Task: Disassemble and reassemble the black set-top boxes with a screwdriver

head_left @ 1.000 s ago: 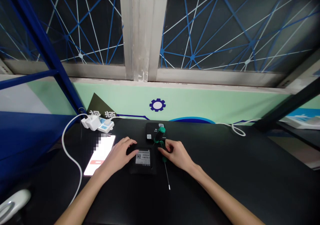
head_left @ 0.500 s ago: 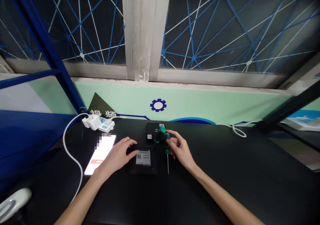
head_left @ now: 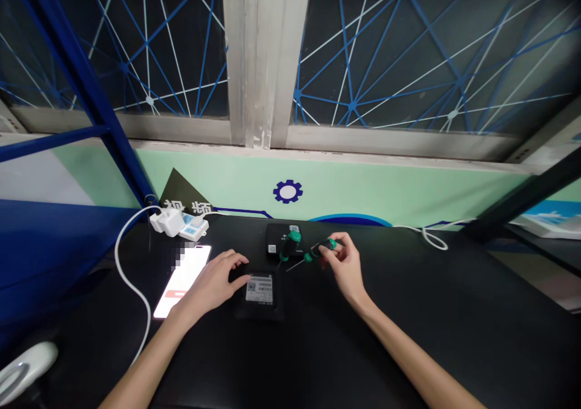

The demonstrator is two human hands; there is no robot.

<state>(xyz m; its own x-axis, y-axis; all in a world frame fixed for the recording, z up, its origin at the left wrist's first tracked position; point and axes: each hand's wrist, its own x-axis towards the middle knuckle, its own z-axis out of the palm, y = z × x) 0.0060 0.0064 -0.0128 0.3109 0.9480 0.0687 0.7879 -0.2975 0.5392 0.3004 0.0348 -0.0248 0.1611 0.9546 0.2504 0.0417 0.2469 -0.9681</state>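
Note:
My right hand (head_left: 346, 267) grips the green-and-black handle of a screwdriver (head_left: 321, 249), whose thin shaft slants down to the left. A second screwdriver (head_left: 291, 244) with the same colours leans or lies by the front of a black box (head_left: 274, 235). Nearer to me is a flat black device (head_left: 278, 300) with a white printed label (head_left: 259, 289). Beside its left edge rests my left hand (head_left: 226, 279), fingers apart and curved, nothing held; whether the thumb touches the device I cannot tell.
A lit phone (head_left: 188, 276) lies partly under my left forearm. Behind it sit a white power strip (head_left: 194, 230) and a white cable (head_left: 144, 303). A white rounded object (head_left: 31, 366) stands at lower left. Another white cable (head_left: 431, 238) runs along the wall at back right.
My right hand has moved up and right with its screwdriver, which has swung from pointing straight toward me to slanting down-left. My left hand has stayed put.

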